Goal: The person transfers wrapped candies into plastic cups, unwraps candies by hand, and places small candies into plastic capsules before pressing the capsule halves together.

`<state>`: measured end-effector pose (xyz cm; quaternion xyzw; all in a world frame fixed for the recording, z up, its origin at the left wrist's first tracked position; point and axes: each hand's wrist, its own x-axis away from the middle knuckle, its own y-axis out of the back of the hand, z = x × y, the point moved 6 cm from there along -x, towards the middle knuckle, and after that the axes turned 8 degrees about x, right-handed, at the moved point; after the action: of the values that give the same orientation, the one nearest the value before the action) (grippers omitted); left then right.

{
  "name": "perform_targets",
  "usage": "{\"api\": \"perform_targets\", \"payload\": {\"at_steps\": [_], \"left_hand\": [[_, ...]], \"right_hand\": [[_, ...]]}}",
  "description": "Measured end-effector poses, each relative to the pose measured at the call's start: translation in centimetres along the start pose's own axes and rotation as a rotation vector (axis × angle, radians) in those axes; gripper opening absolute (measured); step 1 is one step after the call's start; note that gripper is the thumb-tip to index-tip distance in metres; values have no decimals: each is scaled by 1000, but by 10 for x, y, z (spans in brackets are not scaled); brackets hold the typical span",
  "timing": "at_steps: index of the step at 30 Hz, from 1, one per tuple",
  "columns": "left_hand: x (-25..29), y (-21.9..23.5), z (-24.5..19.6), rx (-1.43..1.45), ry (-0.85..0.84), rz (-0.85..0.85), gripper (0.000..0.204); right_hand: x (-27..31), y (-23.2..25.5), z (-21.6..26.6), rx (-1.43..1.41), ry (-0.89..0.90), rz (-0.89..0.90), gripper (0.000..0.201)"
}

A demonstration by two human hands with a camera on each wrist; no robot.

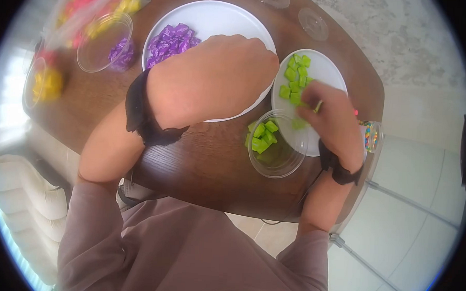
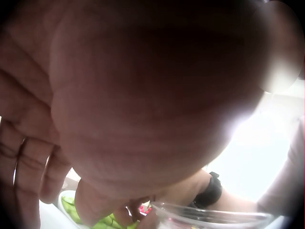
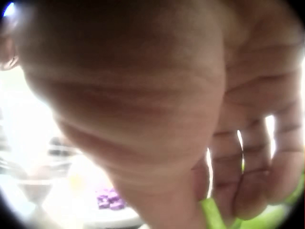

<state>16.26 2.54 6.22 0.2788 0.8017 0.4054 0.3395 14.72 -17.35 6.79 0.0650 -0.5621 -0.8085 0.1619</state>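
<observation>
My right hand (image 1: 334, 118) is over a smaller white plate (image 1: 327, 71) with several green wrapped candies (image 1: 294, 89). Its thumb and bent fingers pinch a green candy (image 3: 212, 215), visible at the fingertips in the right wrist view. Below the plate, and overlapping its edge in the head view, stands a clear plastic cup (image 1: 276, 176) partly filled with green candies (image 1: 264, 136). My left hand (image 1: 215, 77) reaches across a large white plate (image 1: 218, 12), back upward. Its fingers (image 2: 26, 167) look loosely extended in the left wrist view, with nothing seen in them.
Purple wrapped candies (image 1: 170, 43) are heaped on the large plate. At the left are a cup of purple candies (image 1: 121, 55), a cup of yellow candies (image 1: 48, 84) and a bag of pink and yellow pieces (image 1: 88, 1). Clear lids (image 1: 313, 24) lie at the back; a jar of colourful bits (image 1: 371, 137) stands right.
</observation>
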Motion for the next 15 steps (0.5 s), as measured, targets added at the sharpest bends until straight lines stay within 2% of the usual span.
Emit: {"api": "perform_targets", "payload": {"at_steps": [1, 3, 4, 6, 7, 9, 13, 15], "left_hand": [[0, 0, 0, 5, 1, 1, 30], [2, 2, 1, -22, 9, -15, 32], [1, 2, 2, -19, 14, -13, 32], [-1, 1, 7, -21, 49, 37, 33], [-1, 1, 9, -21, 49, 40, 33], [1, 6, 13, -49, 18, -18, 27], [-4, 33, 24, -70, 38, -15, 18], [-8, 42, 38, -75, 270, 61, 12]], "right_hand": [[4, 8, 5, 0, -3, 4, 20], [19, 42, 15, -57, -15, -262, 26], [27, 49, 17, -59, -15, -257, 26], [40, 58, 33, -280, 205, -190, 32], [42, 60, 36, -283, 203, -190, 32], [40, 47, 45, -162, 125, -24, 36], [34, 43, 43, -136, 94, -90, 39], [34, 38, 51, -50, 117, -92, 43]]}}
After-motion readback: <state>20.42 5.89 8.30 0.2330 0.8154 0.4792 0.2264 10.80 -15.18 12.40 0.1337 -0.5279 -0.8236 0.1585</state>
